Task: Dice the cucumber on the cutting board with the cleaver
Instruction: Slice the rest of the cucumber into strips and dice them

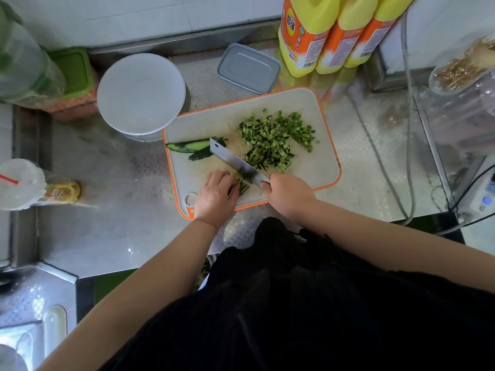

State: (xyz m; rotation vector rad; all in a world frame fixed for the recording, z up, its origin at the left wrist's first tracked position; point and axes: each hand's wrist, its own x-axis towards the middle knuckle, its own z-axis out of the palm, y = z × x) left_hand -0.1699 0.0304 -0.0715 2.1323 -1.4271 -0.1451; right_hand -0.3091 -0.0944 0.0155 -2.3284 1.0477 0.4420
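A white cutting board (316, 167) with an orange rim lies on the steel counter. A heap of diced cucumber (273, 137) covers its far right half. Uncut cucumber slices (187, 147) lie at its left edge. My left hand (215, 195) presses curled fingers down on a bundle of cucumber strips (242, 187) near the board's front edge. My right hand (289, 194) grips the handle of the cleaver (233, 159), whose blade slants across the board with its edge against the strips, right beside my left fingers.
A round white lidded container (141, 93) stands left of the board, a grey rectangular lid (249, 68) behind it, three yellow bottles (337, 30) at the back right. A drink cup (21, 183) lies at the left. Cables (407, 145) and an appliance (479, 194) lie on the right.
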